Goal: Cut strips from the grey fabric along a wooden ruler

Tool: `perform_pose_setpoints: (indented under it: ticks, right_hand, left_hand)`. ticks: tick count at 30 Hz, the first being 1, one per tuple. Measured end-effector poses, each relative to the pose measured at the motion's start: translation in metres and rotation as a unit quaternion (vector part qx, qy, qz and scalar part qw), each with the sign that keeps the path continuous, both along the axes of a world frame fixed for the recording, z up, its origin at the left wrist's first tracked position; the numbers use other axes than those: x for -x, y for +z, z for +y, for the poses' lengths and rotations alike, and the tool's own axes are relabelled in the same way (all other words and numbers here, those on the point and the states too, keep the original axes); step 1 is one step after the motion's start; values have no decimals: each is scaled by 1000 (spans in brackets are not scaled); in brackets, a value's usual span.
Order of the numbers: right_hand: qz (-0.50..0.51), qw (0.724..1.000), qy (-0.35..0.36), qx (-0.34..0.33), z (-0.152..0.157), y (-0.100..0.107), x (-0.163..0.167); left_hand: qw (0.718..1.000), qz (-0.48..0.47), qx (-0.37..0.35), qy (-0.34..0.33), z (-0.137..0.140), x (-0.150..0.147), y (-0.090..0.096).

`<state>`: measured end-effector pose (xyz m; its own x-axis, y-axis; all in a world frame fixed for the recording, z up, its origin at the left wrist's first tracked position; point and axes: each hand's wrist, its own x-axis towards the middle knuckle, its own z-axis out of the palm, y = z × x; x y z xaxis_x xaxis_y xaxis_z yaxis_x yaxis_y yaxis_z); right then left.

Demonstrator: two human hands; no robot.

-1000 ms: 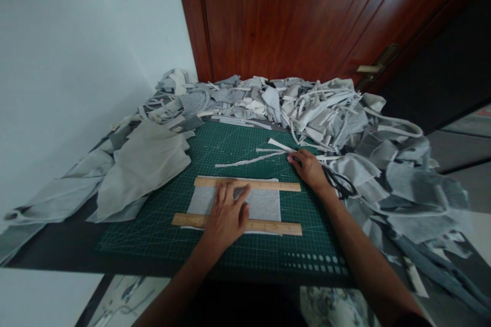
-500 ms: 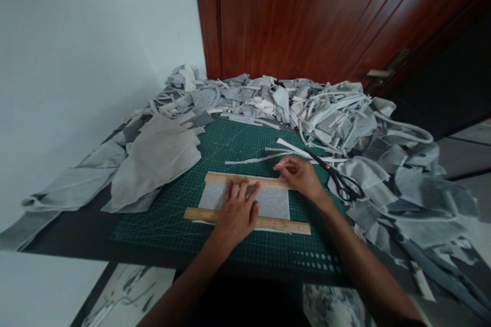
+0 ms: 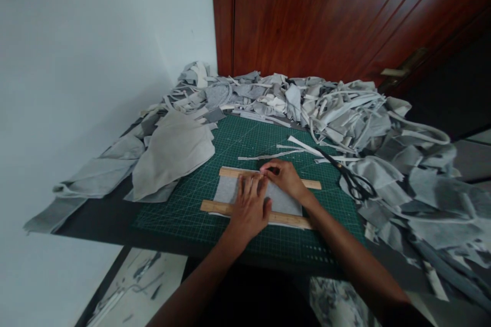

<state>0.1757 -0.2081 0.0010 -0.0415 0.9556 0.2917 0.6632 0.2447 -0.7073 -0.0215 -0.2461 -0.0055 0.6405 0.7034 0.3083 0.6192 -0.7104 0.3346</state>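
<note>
A grey piece of fabric (image 3: pixel 286 201) lies on the green cutting mat (image 3: pixel 245 135), with a wooden ruler (image 3: pixel 229 172) along its far edge and a second wooden ruler (image 3: pixel 215 207) along its near edge. My left hand (image 3: pixel 251 207) lies flat over the fabric, fingers stretched out, fingertips at the far ruler and palm by the near one. My right hand (image 3: pixel 284 180) is closed in a pinch at the far ruler's back edge, beside the left fingertips. What it pinches is too small to make out. Black-handled scissors (image 3: pixel 352 180) rest to the right.
Narrow fabric strips (image 3: pixel 303 145) lie behind the rulers. A long heap of grey scraps (image 3: pixel 293 99) runs along the back and right of the table. Larger grey cloth pieces (image 3: pixel 172 150) lie at left. Behind stand a white wall and a wooden door (image 3: pixel 307 15).
My right hand has moved left along the far ruler, from its right end to beside my left fingertips. My left hand stays on the fabric. The whole view has shifted slightly.
</note>
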Motion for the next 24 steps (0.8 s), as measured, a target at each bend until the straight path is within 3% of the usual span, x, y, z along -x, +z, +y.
perform_pose_setpoints:
  ticks: [11, 24]
  right_hand:
    - [-21, 999, -4, -30, -5, 4, 4]
    - [-74, 996, 43, 12, 1, 15, -7]
  left_hand:
    - [1000, -12, -4, 17, 0, 2, 1]
    - [999, 20, -29, 28, 3, 1, 3]
